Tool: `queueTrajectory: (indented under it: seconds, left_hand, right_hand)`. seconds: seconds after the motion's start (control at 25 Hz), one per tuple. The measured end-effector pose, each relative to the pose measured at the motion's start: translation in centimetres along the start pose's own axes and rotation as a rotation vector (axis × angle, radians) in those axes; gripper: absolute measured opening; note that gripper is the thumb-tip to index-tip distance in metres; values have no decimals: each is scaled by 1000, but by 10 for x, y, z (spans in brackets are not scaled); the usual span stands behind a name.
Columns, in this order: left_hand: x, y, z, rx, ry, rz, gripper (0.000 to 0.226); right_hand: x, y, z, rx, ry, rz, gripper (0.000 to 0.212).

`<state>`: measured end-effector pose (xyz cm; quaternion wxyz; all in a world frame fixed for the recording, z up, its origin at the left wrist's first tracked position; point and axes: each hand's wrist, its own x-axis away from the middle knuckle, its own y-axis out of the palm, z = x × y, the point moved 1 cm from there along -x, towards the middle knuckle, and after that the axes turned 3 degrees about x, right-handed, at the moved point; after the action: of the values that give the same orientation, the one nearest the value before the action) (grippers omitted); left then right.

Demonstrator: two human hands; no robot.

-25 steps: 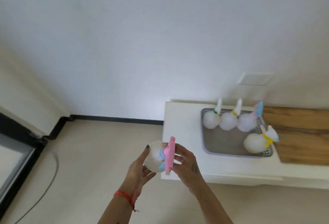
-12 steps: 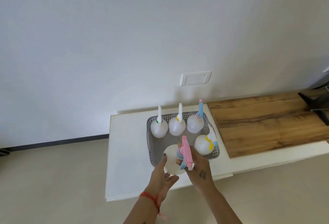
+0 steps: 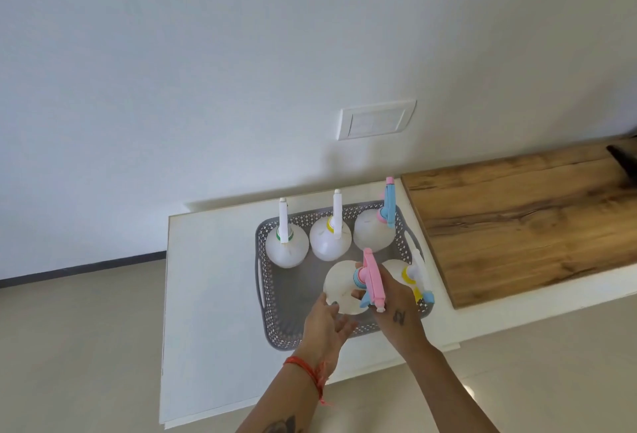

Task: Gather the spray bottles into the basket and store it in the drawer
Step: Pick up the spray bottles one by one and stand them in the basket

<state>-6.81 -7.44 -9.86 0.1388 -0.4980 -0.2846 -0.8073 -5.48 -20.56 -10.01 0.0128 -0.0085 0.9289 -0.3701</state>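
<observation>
A grey perforated basket stands on a white cabinet top. Along its back stand three round white spray bottles: one with a green collar, one with a yellow collar, one with a blue and pink head. At the front right sits another with a yellow collar. My right hand grips the pink sprayer head of a white bottle, held inside the basket's front. My left hand is just below its body, fingers spread, thumb touching it.
A wooden top adjoins the white cabinet on the right, with a dark object at its far edge. A white wall plate is above the basket. Beige floor lies left and in front.
The pink-headed bottle went from in front of the cabinet's left corner to inside the basket. My left hand has loosened from cupping its body. The view swung right.
</observation>
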Motion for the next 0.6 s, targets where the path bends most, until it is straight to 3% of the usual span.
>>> queueTrajectory:
  seconds: [0.2,0.6]
  left_hand:
    - [-29,-5,-3,-29,-48,13,33]
    - [-42,-10,-3,-20,-102,-10,34]
  right_hand:
    - [-4,26,20,70,37,-80,27]
    - [1,39,32,148,-69,-9,35]
